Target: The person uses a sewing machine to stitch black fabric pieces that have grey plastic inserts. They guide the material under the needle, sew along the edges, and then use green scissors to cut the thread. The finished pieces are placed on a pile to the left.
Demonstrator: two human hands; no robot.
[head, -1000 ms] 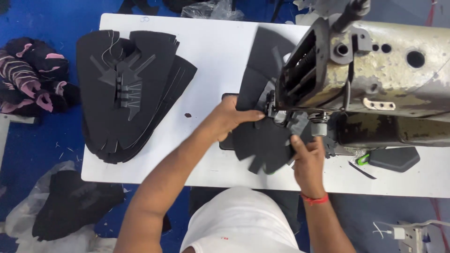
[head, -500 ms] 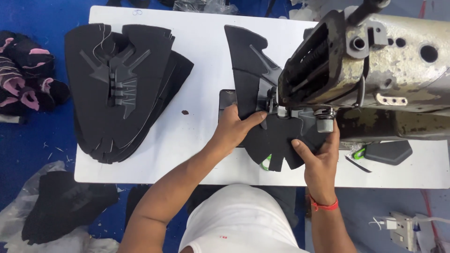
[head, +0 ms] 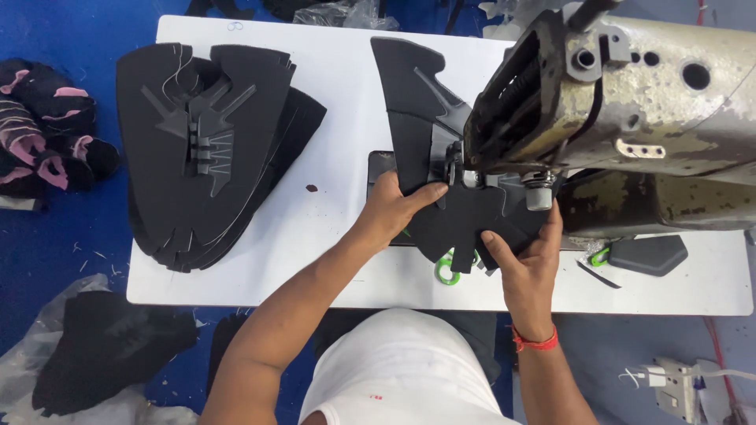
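Note:
A black cut fabric piece lies under the head of a worn sewing machine on a white table. My left hand presses on the piece's left side, thumb stretched toward the needle. My right hand, a red band at its wrist, holds the piece's lower right edge just below the presser foot. Green-handled snips peek out from under the fabric near the table's front.
A thick stack of black cut pieces sits on the table's left. A small black piece lies at the right front. Dark and pink shoe parts rest on the blue floor at left. Black scraps lie below.
The fabric piece has turned and slid toward me under the needle. Both hands have followed it, the left moving nearer the machine head. My view has shifted a little to the left.

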